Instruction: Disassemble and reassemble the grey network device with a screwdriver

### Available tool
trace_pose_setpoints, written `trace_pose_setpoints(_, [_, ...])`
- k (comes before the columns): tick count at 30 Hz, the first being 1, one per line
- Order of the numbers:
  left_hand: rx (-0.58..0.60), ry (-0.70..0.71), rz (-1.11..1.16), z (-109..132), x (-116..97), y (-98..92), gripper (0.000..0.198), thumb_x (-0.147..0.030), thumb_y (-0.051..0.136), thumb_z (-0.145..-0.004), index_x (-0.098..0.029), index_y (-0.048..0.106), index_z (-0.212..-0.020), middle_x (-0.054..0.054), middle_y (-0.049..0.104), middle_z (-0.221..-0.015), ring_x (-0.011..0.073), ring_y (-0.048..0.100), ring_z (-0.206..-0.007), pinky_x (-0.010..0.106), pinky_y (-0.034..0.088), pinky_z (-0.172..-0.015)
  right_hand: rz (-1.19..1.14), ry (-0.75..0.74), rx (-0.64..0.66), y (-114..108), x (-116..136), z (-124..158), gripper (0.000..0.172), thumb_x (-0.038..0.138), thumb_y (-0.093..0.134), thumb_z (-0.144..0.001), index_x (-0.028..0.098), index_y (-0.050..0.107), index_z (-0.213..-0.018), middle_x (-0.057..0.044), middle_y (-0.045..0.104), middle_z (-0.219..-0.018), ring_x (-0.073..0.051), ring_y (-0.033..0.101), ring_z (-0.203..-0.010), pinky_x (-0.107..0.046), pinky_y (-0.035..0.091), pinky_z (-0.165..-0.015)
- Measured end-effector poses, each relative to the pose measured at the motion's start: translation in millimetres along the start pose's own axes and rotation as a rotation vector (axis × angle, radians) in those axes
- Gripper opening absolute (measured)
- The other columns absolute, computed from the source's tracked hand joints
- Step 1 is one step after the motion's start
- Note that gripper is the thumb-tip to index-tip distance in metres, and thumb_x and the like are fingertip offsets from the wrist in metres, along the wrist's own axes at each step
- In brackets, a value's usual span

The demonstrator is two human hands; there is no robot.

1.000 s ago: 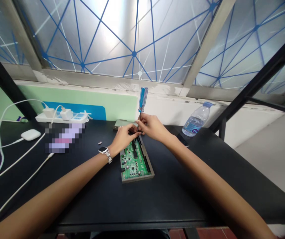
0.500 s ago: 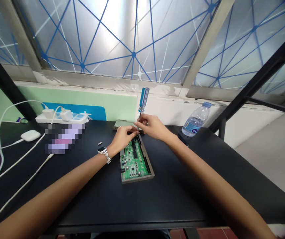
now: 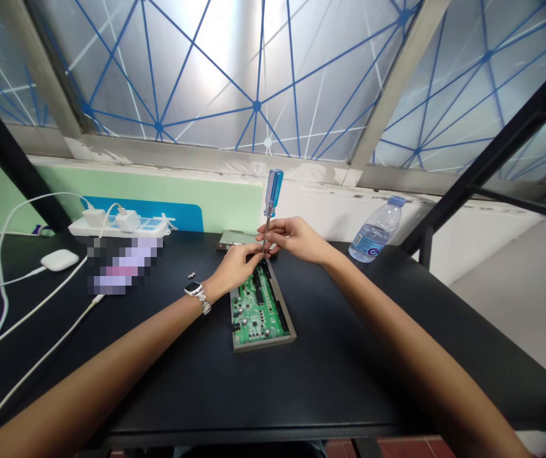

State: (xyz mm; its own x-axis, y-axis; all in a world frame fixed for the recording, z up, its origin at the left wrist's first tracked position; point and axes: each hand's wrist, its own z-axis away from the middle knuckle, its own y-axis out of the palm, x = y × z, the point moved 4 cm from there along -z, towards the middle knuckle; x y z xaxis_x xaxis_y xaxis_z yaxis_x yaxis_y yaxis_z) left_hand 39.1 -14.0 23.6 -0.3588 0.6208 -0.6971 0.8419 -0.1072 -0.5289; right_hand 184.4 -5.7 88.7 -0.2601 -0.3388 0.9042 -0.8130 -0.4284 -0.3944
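Observation:
A green circuit board [image 3: 259, 305] lies in a grey open case [image 3: 290, 326] on the black table [image 3: 206, 381]. A screwdriver with a clear blue handle [image 3: 273, 191] stands almost upright over the board's far end. My right hand [image 3: 296, 238] pinches its metal shaft below the handle. My left hand [image 3: 234, 266], with a watch on the wrist, rests its curled fingers at the board's far edge by the screwdriver tip. The tip itself is hidden by my fingers.
A water bottle [image 3: 376, 230] stands at the back right. A white power strip [image 3: 120, 224] with chargers, white cables [image 3: 25, 318] and a white earbud case [image 3: 59, 259] lie at the left. A small screw [image 3: 191, 275] sits left of my left wrist. A grey cover [image 3: 234, 238] lies behind the board.
My right hand has risen slightly along the shaft and the screwdriver stands a little higher. My left hand stays at the board's far edge.

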Motion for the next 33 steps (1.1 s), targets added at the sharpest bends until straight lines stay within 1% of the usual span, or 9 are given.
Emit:
trace_pose_setpoints(5, [-0.086, -0.024, 0.124, 0.0, -2.1, 0.1, 0.025, -0.028, 0.061, -0.091, -0.02, 0.065, -0.114, 0.006, 0.075, -0.103, 0.0223, 0.07, -0.094, 0.035, 0.053, -0.087, 0.078, -0.056, -0.077, -4.3, -5.5, -3.1, 0.017, 0.03, 0.067, -0.081, 0.015, 0.066, -0.087, -0.006, 0.072, -0.077, -0.017, 0.068, -0.07, -0.031, 0.059, -0.066])
trace_pose_setpoints(12, [-0.201, -0.071, 0.155, -0.4, 1.0, 2.1, 0.019, -0.035, 0.072, -0.083, -0.018, 0.064, -0.088, 0.003, 0.07, -0.079, 0.0193, 0.069, -0.076, 0.031, 0.054, -0.072, 0.159, -0.073, -0.22, -3.2, -2.0, -2.6, 0.027, 0.041, 0.071, -0.078, 0.015, 0.061, -0.077, -0.004, 0.066, -0.067, -0.015, 0.063, -0.06, -0.028, 0.053, -0.058])
trace_pose_setpoints(17, [-0.2, -0.101, 0.271, -0.8, 2.3, 3.1, 0.016, -0.032, 0.071, -0.083, -0.016, 0.066, -0.086, 0.005, 0.073, -0.081, 0.0205, 0.072, -0.077, 0.031, 0.056, -0.073, 0.247, -0.083, -0.309, -2.2, 1.5, -0.2, 0.03, 0.042, 0.073, -0.077, 0.017, 0.058, -0.072, -0.002, 0.063, -0.064, -0.014, 0.06, -0.057, -0.027, 0.049, -0.056])
trace_pose_setpoints(19, [-0.181, -0.112, 0.314, -1.2, 1.4, 2.8, 0.016, -0.031, 0.071, -0.083, -0.015, 0.067, -0.087, 0.006, 0.075, -0.085, 0.0218, 0.073, -0.081, 0.033, 0.058, -0.077, 0.232, -0.068, -0.305, -2.0, 1.1, 0.1, 0.031, 0.043, 0.073, -0.076, 0.017, 0.057, -0.073, -0.002, 0.063, -0.065, -0.014, 0.06, -0.059, -0.027, 0.05, -0.055])
trace_pose_setpoints(21, [-0.156, -0.114, 0.346, -1.5, 0.5, 2.6, 0.016, -0.029, 0.069, -0.084, -0.014, 0.069, -0.089, 0.008, 0.076, -0.089, 0.0227, 0.074, -0.085, 0.034, 0.058, -0.082, 0.196, -0.054, -0.257, -1.6, 0.6, 0.0, 0.03, 0.043, 0.074, -0.075, 0.016, 0.059, -0.079, -0.003, 0.065, -0.07, -0.015, 0.062, -0.063, -0.027, 0.052, -0.055])
trace_pose_setpoints(24, [-0.107, -0.102, 0.373, -1.6, 1.6, 3.0, 0.016, -0.027, 0.065, -0.087, -0.013, 0.069, -0.094, 0.01, 0.077, -0.094, 0.0231, 0.074, -0.09, 0.036, 0.057, -0.087, 0.113, -0.02, -0.131, -0.6, 1.5, 0.1, 0.033, 0.037, 0.07, -0.078, 0.014, 0.063, -0.1, -0.008, 0.069, -0.089, -0.016, 0.064, -0.07, -0.027, 0.055, -0.056])
trace_pose_setpoints(26, [-0.081, -0.091, 0.373, -1.7, 4.1, 3.4, 0.016, -0.026, 0.061, -0.09, -0.013, 0.069, -0.096, 0.01, 0.076, -0.096, 0.0226, 0.073, -0.091, 0.036, 0.057, -0.088, 0.065, -0.003, -0.072, -0.7, 3.1, 0.5, 0.035, 0.032, 0.066, -0.08, 0.013, 0.061, -0.108, -0.011, 0.07, -0.101, -0.014, 0.065, -0.069, -0.027, 0.055, -0.056])
trace_pose_setpoints(28, [-0.066, -0.081, 0.356, -2.0, 7.0, 3.4, 0.016, -0.025, 0.058, -0.091, -0.014, 0.069, -0.096, 0.01, 0.076, -0.096, 0.0219, 0.073, -0.091, 0.035, 0.056, -0.089, 0.042, 0.002, -0.056, -1.3, 4.5, 0.8, 0.033, 0.029, 0.063, -0.081, 0.012, 0.061, -0.109, -0.012, 0.071, -0.106, -0.012, 0.063, -0.065, -0.026, 0.054, -0.056])
trace_pose_setpoints(33, [-0.011, -0.064, 0.329, -2.8, 7.3, 4.6, 0.018, -0.023, 0.053, -0.093, -0.014, 0.067, -0.099, 0.01, 0.075, -0.099, 0.0207, 0.072, -0.093, 0.036, 0.054, -0.092, 0.058, -0.015, -0.102, -2.5, 1.9, -0.3, 0.024, 0.027, 0.062, -0.082, 0.013, 0.063, -0.101, -0.01, 0.073, -0.096, -0.01, 0.062, -0.058, -0.025, 0.051, -0.056])
